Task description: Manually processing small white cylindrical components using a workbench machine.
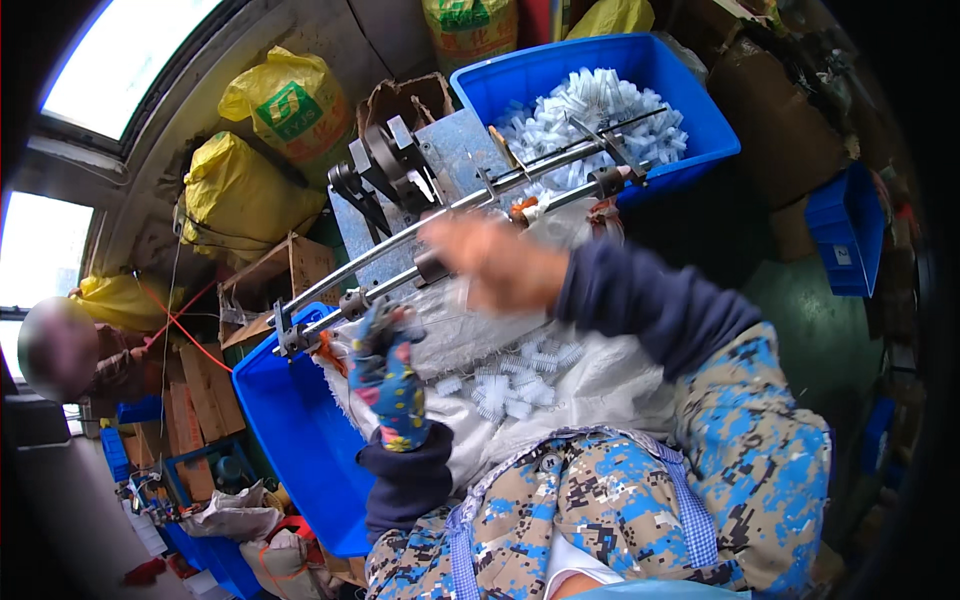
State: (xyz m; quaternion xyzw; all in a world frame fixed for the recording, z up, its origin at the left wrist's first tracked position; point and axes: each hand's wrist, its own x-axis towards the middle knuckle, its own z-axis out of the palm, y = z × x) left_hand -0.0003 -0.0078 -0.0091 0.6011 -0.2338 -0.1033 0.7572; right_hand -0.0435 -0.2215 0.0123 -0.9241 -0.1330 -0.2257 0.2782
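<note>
My left hand (388, 375), in a blue glove with a colourful pattern, is held just below the lower metal rod, near its left end. Its fingers are curled together; anything between them is too small to make out. My bare right hand (495, 262) is smeared by motion in front of the long metal rods (400, 240) of a bench device. Whether it holds something does not show. Small white translucent, comb-like plastic pieces (512, 385) lie in a loose pile on white woven sheeting (625, 385) over my lap, below both hands.
A blue bin (700, 120) full of similar pieces stands at the far right. Another blue bin (300, 430) is to my left. Behind the device's metal plate (465, 140) are yellow sacks (240, 190) and cardboard boxes (308, 262). Another person (120, 365) is at the far left.
</note>
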